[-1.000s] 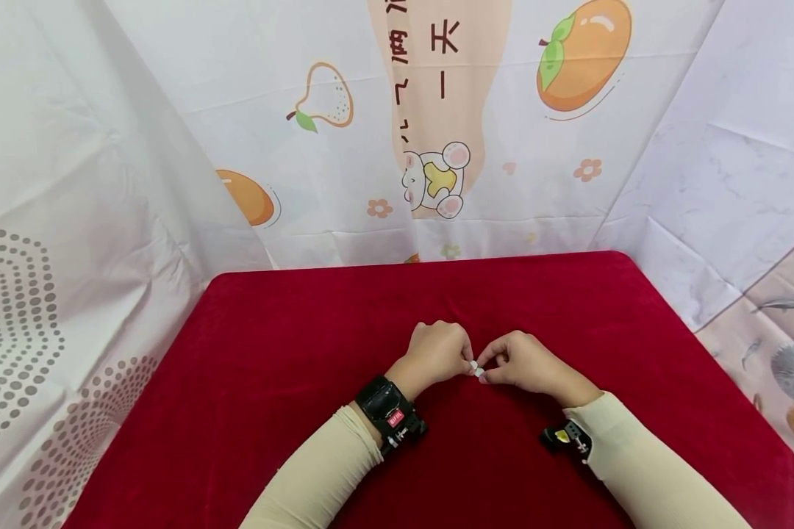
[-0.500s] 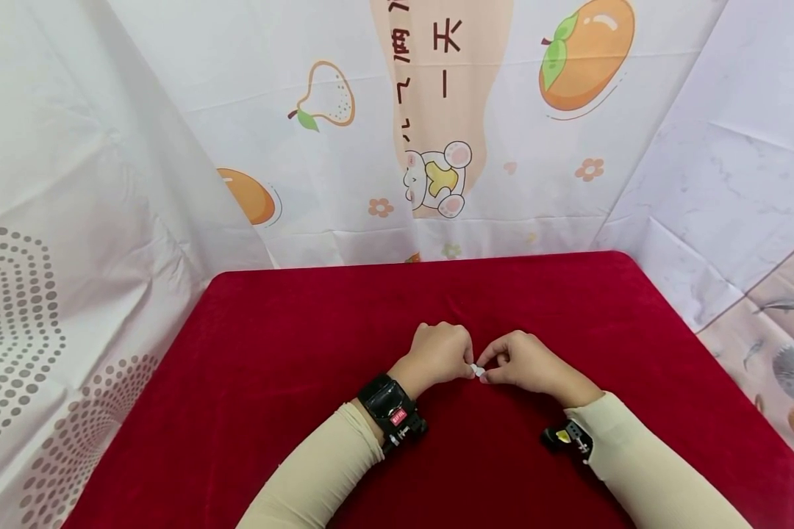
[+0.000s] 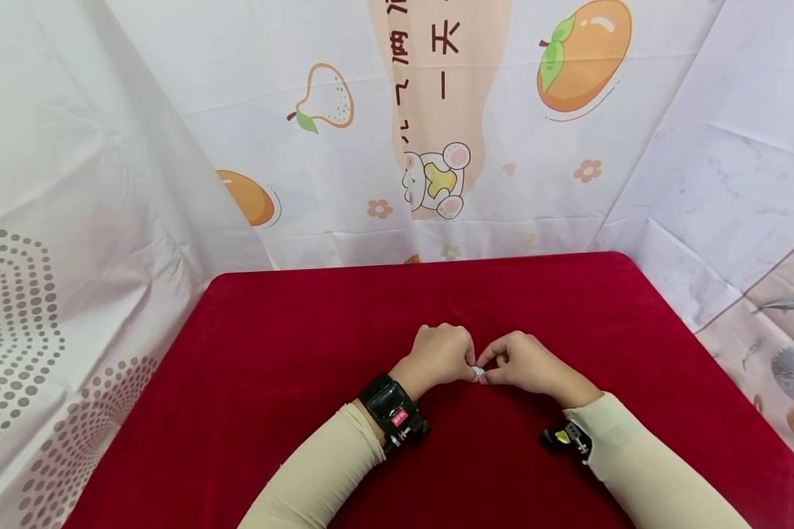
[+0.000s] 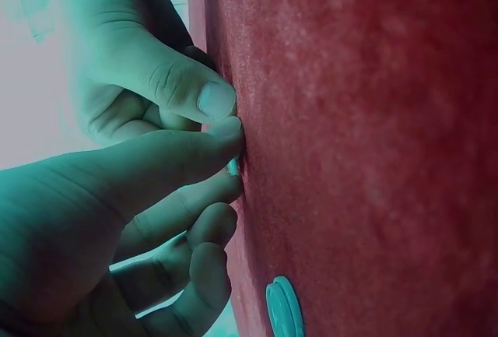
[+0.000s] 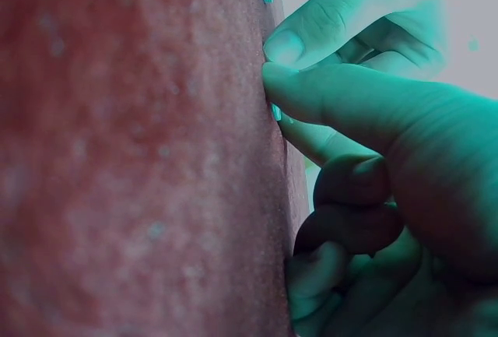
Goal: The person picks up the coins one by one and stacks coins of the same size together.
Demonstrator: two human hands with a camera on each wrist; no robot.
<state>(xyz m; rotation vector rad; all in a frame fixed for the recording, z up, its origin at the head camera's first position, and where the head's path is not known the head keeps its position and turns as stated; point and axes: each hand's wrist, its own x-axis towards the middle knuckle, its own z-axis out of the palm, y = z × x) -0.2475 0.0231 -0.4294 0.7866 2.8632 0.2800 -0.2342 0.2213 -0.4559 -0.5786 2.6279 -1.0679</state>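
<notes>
A small white piece (image 3: 478, 372) sits low over the middle of the red cloth (image 3: 291, 382), mostly hidden by fingertips. The left hand (image 3: 438, 356) and right hand (image 3: 526, 362) both pinch it, fingers curled tight. Since a second ago the hands have closed together slightly.

The small white piece (image 3: 478, 372) is mostly hidden between both hands' fingertips (image 3: 470, 365), too small to identify.

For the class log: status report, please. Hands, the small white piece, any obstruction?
Left hand and right hand both pinching small white piece. Piece low over red cloth. Nothing in the way.
</notes>
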